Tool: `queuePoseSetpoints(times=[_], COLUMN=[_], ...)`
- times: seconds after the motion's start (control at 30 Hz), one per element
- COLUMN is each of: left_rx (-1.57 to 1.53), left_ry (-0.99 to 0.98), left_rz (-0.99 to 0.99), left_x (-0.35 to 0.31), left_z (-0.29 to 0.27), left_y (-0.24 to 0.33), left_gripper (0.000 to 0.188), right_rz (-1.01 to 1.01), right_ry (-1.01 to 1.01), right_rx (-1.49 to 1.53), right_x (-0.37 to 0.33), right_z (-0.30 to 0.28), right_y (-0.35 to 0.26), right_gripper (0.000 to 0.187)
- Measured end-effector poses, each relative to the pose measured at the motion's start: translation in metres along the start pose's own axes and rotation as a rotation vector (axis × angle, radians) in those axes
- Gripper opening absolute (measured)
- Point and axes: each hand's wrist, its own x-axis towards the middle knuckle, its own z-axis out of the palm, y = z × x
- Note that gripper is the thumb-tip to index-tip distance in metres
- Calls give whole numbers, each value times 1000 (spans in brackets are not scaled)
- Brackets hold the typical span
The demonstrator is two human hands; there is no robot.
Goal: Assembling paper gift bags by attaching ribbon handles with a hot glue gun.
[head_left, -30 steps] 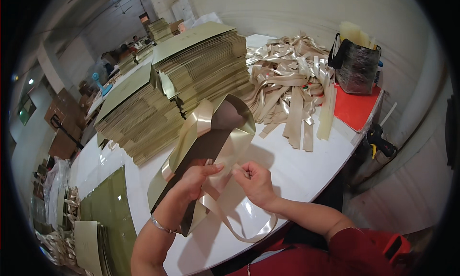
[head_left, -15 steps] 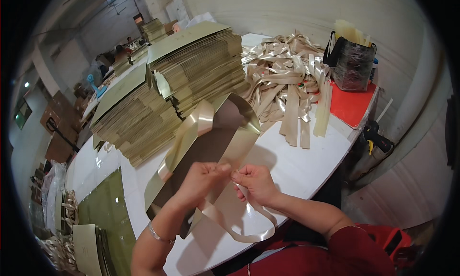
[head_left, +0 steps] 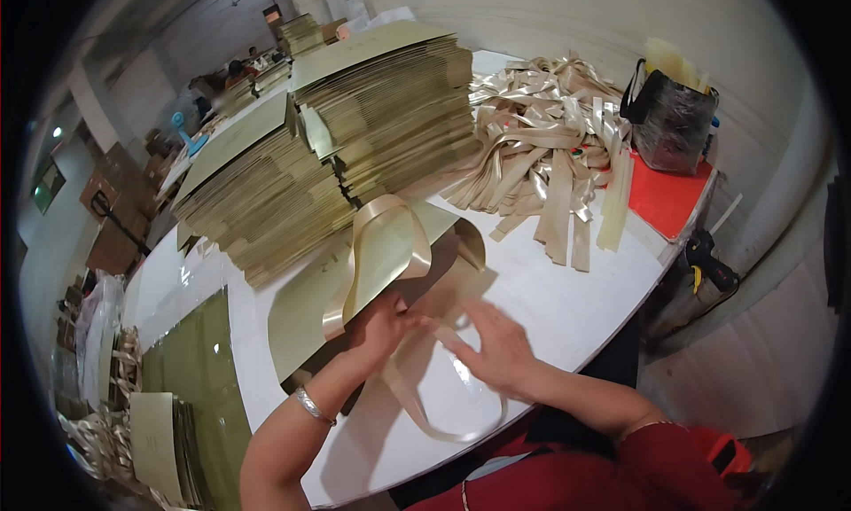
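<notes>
A gold-green paper bag (head_left: pixel 306 320) lies tilted on the white table, its mouth toward me. One satin ribbon loop (head_left: pixel 335 320) arches over its far panel; a second ribbon loop (head_left: pixel 413 412) hangs from the near side onto the table. My left hand (head_left: pixel 381 327) reaches into the mouth, fingers closed around the near ribbon by the bag's edge, partly hidden by the wrist. Just right of it, my right hand (head_left: pixel 498 347) has thumb and fingers spread, somewhat blurred, the thumb close to the ribbon.
Tall stacks of flat bags (head_left: pixel 390 112) stand behind. A heap of loose ribbons (head_left: pixel 550 148) lies at the back right, beside a dark container (head_left: pixel 672 121) on a red sheet (head_left: pixel 665 196). A glue gun (head_left: pixel 709 261) hangs off the right edge. Finished bags (head_left: pixel 155 444) stand lower left.
My hands have come out of their shared pinch: the right fingers spread, and the left moved deeper into the mouth. The bag's far panel has tipped toward me, its ribbon loop now standing higher.
</notes>
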Motion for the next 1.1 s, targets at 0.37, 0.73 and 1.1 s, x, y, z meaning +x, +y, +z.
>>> queuePoseSetpoints(times=[0.37, 0.73, 1.1], left_rx=[301, 109, -1098], left_ry=[258, 523, 231], left_rz=[597, 469, -56], left_x=[-108, -162, -150], left_z=[15, 42, 41], left_y=[28, -26, -68], left_gripper=[44, 59, 11], right_rz=[229, 88, -863], right_ry=[-487, -907, -780], right_rx=[743, 472, -578], right_x=[2, -10, 77], right_z=[-14, 19, 51], right_y=[-14, -53, -85], right_gripper=[13, 24, 38])
